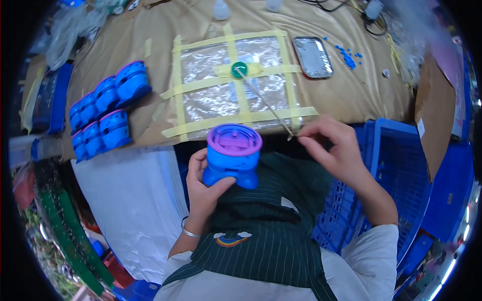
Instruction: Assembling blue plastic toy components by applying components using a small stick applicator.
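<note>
My left hand (205, 183) is wrapped round a blue plastic pot-shaped piece (233, 163) with rounded feet, holding it upright over my lap. Its round pink-purple top (235, 139) faces up and has a raised shape inside the ring. At the table's front edge, my right hand (331, 145) has thumb and forefinger slightly apart, close beside the near end of a thin stick (265, 99). Whether the fingertips touch it is hard to see. The stick's far end rests in a small green cap (239, 70) on the taped clear sheet (201, 108).
Several similar blue pieces (106, 95) stand in two rows at left. Right of the sheet are a shallow metal tin (314, 57) and blue bits (348, 57). Blue crates (376, 165) stand by my right arm; white sheeting (130, 205) hangs at left. A small bottle (221, 10) stands at the back.
</note>
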A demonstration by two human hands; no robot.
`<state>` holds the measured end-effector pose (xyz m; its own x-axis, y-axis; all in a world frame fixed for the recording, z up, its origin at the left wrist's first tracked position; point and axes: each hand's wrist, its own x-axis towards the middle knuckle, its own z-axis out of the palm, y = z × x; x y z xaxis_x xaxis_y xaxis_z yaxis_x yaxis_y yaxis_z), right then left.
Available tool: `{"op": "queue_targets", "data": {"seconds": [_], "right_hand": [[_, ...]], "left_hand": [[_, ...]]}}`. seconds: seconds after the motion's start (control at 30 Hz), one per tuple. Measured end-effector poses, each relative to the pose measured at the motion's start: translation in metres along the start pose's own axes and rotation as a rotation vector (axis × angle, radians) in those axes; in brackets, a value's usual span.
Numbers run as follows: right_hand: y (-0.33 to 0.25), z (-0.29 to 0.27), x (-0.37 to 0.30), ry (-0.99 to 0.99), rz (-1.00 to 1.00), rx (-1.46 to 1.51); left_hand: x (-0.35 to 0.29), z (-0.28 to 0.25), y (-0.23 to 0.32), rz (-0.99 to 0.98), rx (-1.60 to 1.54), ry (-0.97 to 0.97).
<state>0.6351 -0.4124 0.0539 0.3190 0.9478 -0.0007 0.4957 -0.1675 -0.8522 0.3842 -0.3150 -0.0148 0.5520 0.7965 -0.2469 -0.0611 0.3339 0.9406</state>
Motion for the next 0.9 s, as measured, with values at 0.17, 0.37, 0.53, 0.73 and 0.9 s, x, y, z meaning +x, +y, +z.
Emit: {"op": "queue_targets", "data": {"seconds": [0.17, 0.37, 0.53, 0.73, 0.9], "right_hand": [[-0.001, -0.005, -0.008, 0.038, 0.051, -0.021], [0.008, -0.038, -0.029, 0.164, 0.129, -0.097], [0.055, -0.100, -0.064, 0.545, 0.245, -0.005], [0.170, -0.175, -0.223, 1.131, 0.567, 0.207], [0.312, -0.142, -0.385, 1.340, 0.968, 0.157]], "left_hand": [[-0.001, -0.042, -0.002, 0.051, -0.172, 0.349], [0.045, -0.081, 0.017, 0.333, 0.395, 0.680], [0.054, -0.089, 0.042, 0.432, 0.488, 0.850], [0.068, -0.087, 0.037, 0.369, 0.868, 1.011], [0.078, -0.087, 0.031, 0.384, 1.130, 0.982]]}}
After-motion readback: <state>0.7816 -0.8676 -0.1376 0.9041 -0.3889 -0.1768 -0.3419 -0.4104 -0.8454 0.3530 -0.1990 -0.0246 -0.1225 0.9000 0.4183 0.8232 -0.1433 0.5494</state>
